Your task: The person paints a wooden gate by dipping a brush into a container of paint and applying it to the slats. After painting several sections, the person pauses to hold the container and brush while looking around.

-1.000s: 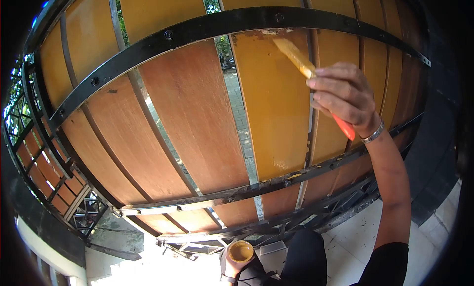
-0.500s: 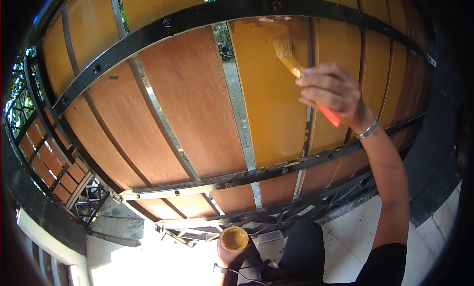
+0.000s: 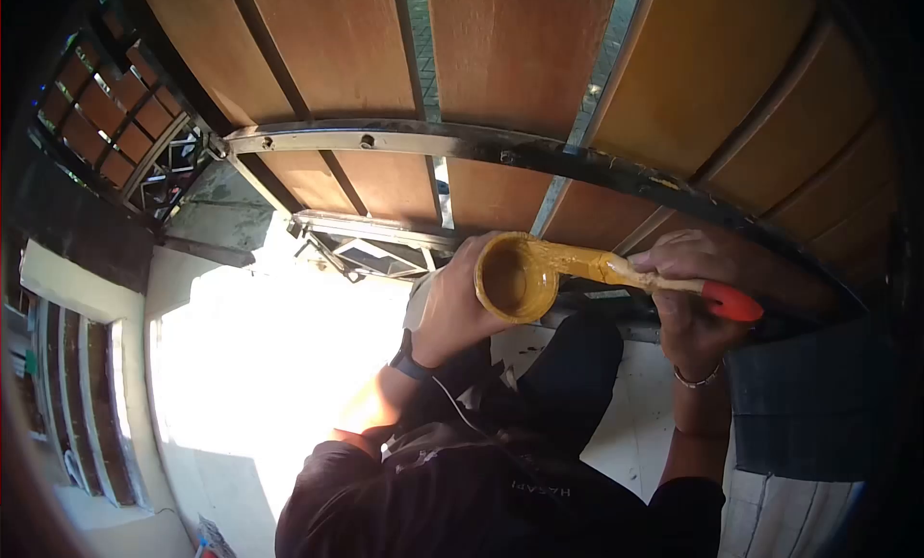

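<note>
My left hand [image 3: 452,303] is wrapped round a paint cup [image 3: 484,286], its rim coated in yellow-brown paint with more paint inside. A paintbrush [image 3: 587,263] reaches from the cup's rim to my right hand [image 3: 688,293], whose fingers close on the handle. The handle ends in a red tip [image 3: 733,302]. Yellow paint covers the brush's ferrule, and its bristles are at the cup's edge, partly hidden. Beyond both hands stands a gate with wooden slats, some bare brown [image 3: 520,52] and some coated yellow-brown [image 3: 698,62].
A black metal rail [image 3: 423,137] crosses the gate above my hands. My knee [image 3: 577,361] is bent beneath the cup. Bright sunlight falls on the tiled floor [image 3: 260,356] at left, beside a slatted window [image 3: 82,389]. A second gate section [image 3: 111,125] stands at far left.
My right hand has brought the paintbrush down from the yellow slat to the cup. My left hand has raised the cup, and the view has tilted downward.
</note>
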Demonstrator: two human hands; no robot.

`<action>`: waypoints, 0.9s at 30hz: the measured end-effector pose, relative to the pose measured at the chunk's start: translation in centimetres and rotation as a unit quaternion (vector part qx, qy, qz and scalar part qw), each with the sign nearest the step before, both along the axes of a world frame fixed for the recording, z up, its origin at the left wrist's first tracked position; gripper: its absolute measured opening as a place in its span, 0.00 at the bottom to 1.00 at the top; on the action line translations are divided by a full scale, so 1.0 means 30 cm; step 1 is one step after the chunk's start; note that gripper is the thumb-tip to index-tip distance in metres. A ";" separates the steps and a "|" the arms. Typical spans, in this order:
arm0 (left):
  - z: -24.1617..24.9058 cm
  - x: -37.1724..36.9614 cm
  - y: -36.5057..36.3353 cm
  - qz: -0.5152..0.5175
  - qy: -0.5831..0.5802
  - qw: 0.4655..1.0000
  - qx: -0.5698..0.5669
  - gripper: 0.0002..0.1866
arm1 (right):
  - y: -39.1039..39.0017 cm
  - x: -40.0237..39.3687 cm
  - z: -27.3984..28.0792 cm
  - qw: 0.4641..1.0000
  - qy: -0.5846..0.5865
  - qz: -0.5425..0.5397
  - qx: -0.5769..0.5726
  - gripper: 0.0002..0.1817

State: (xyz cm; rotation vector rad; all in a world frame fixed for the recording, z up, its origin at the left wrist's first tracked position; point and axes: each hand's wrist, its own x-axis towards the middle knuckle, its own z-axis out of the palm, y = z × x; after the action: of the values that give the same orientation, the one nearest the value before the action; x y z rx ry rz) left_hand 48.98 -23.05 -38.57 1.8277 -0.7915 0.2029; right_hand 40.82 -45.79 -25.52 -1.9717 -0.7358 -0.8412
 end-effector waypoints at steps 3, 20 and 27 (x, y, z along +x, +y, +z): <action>0.009 0.005 -0.005 0.002 -0.004 1.000 0.014 0.40 | 0.023 0.029 -0.063 0.998 0.054 -0.022 0.022 0.13; 0.008 0.058 -0.018 -0.028 0.003 0.999 0.042 0.43 | 0.052 0.104 -0.197 0.991 0.114 -0.059 0.045 0.09; 0.003 0.050 -0.032 -0.025 0.089 0.995 -0.024 0.42 | 0.009 0.052 -0.404 0.911 0.120 -0.149 0.364 0.10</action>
State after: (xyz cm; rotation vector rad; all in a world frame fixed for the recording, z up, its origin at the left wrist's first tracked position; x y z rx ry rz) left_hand 50.49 -24.00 -38.47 1.7514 -0.7002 0.0249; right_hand 42.38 -45.52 -37.65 -1.4683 0.0520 -0.8646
